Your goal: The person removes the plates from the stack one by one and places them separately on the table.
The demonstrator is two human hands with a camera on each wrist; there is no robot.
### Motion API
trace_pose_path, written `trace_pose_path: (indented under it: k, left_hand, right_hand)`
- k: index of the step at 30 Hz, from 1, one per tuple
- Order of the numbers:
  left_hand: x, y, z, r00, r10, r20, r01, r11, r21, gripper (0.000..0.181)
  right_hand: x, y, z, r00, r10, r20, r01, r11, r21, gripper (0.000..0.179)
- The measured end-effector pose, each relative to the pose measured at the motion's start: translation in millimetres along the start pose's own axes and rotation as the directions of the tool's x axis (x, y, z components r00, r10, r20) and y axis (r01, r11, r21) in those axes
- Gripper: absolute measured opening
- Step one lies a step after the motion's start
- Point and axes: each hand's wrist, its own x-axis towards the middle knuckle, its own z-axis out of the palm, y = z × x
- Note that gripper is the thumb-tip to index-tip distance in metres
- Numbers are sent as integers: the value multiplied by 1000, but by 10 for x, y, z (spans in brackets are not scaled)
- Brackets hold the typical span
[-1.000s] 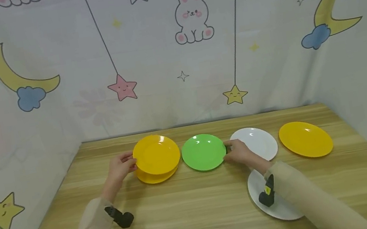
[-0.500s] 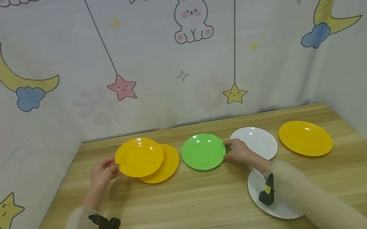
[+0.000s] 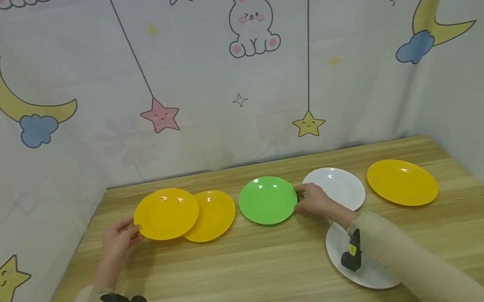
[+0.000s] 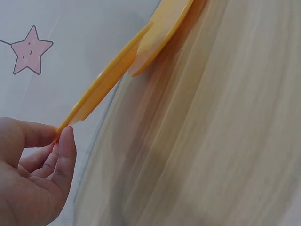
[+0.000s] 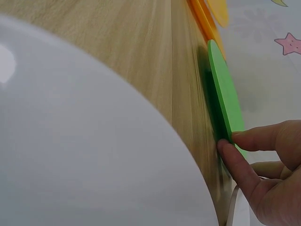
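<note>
My left hand (image 3: 118, 241) pinches the left rim of a yellow plate (image 3: 165, 214). In the left wrist view that held plate (image 4: 106, 77) is raised off the wood, thumb on one side and fingers on the other. Its right part overlaps a second yellow plate (image 3: 214, 216), which lies on the table. At the middle, a green plate (image 3: 268, 200) has its right rim between the thumb and fingers of my right hand (image 3: 313, 200). The right wrist view shows this pinch on the green plate (image 5: 228, 96) up close.
A white plate (image 3: 340, 185) lies just behind my right hand, and a yellow plate (image 3: 402, 182) to the right. Under my right forearm is a larger-looking white plate (image 3: 342, 262), partly hidden. A printed cloth (image 3: 210, 71) hangs behind the wooden table (image 3: 244, 288).
My left hand has carried the upper yellow plate leftward, from over the second yellow plate to mostly beside it, uncovering much of that one. My right hand and the green plate have stayed still.
</note>
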Motion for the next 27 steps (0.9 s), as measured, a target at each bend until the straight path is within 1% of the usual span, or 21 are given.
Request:
trace_pose_path:
  k: [8, 13, 15, 16, 17, 20, 23, 24, 27]
  left_hand:
    - [-30, -50, -179, 998, -45, -46, 43, 998, -45, 53]
    - [-52, -103, -267, 998, -37, -48, 35, 998, -55, 55]
    - [-52, -128, -299, 998, -33, -46, 31, 999, -44, 54]
    - [-51, -139, -313, 998, -36, -47, 34, 999, -43, 55]
    - [-47, -154, -323, 997, -48, -67, 43, 996, -73, 54]
    - [-37, -179, -358, 993, -69, -97, 64, 996, -63, 53]
    - [-36, -184, -378, 988, -94, -126, 82, 992, -98, 53]
    - [-40, -179, -384, 989, -94, -117, 86, 994, -73, 54]
    - [-47, -174, -391, 987, -103, -119, 93, 992, -87, 54]
  right_hand:
    - [4, 25, 2, 1000, -23, -8, 23, 1000, -5, 62]
    - [5, 32, 7, 999, -41, -12, 41, 999, -15, 61]
    - [4, 30, 8, 999, -42, -13, 41, 999, -14, 62]
    - [3, 30, 8, 999, -42, -15, 41, 999, -15, 62]
    - [0, 28, 8, 999, -41, -16, 40, 999, -14, 62]
    - [-6, 28, 15, 999, -43, -20, 42, 999, -17, 62]
    - [-10, 27, 20, 999, -42, -20, 42, 999, -12, 61]
    - [-8, 29, 22, 999, -42, -20, 42, 999, -11, 61]
    - [-3, 29, 20, 999, -36, -20, 36, 999, -5, 60]
